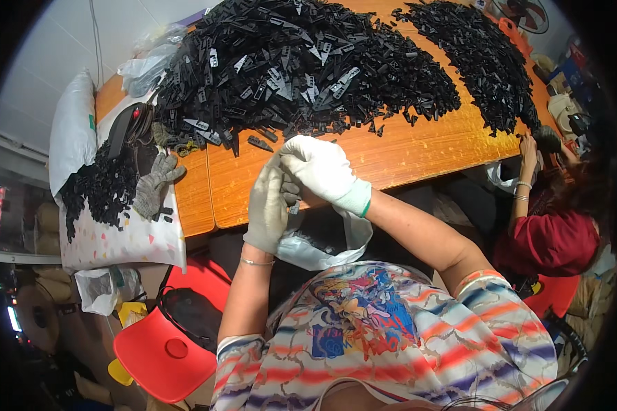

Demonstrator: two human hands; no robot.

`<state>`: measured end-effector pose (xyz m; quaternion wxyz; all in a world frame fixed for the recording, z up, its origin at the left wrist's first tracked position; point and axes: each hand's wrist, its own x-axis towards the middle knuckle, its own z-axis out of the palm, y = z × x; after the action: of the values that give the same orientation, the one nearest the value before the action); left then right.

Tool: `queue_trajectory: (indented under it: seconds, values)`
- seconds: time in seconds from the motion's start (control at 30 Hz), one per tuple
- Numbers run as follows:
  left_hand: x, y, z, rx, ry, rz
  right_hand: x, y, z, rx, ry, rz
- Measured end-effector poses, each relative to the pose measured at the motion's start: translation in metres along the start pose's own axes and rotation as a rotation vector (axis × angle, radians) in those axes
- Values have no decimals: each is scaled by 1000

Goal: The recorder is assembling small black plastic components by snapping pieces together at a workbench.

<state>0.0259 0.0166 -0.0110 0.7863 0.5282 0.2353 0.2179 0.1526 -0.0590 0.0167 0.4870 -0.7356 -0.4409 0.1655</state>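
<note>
Both my hands wear pale work gloves and meet just over the table's near edge. My left hand (266,211) is closed, with small dark plastic pieces (291,194) showing at its inner side. My right hand (322,171) is bent over the left fingertips, thumb and fingers pinched together; what they grip is hidden. Beyond them rises a large heap of black plastic pieces (274,68), many slim and pointed, some shining silver in the light. A few loose pieces lie at its near edge. Below my hands, a white plastic bag (308,257) hangs open at my lap, with dark pieces inside.
A second black heap (483,65) covers the right of the orange wooden table (391,157). To the left are a grey glove (156,188), smaller black pieces (96,198) and a white sack (73,130). A red chair (164,349) stands lower left. Another person (548,236) works at right.
</note>
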Motion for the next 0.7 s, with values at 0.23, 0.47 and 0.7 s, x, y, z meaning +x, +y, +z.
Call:
queue_trajectory:
  seconds: [0.23, 0.47, 0.7]
  values:
    - [5, 4, -6, -471, 85, -132, 2, 8, 8, 208, 26, -3]
    - [0, 1, -10, -483, -79, -123, -3, 2, 3, 403, -102, 128]
    - [-13, 16, 5, -305, 24, -122, -4, -6, -1, 677, -137, 336]
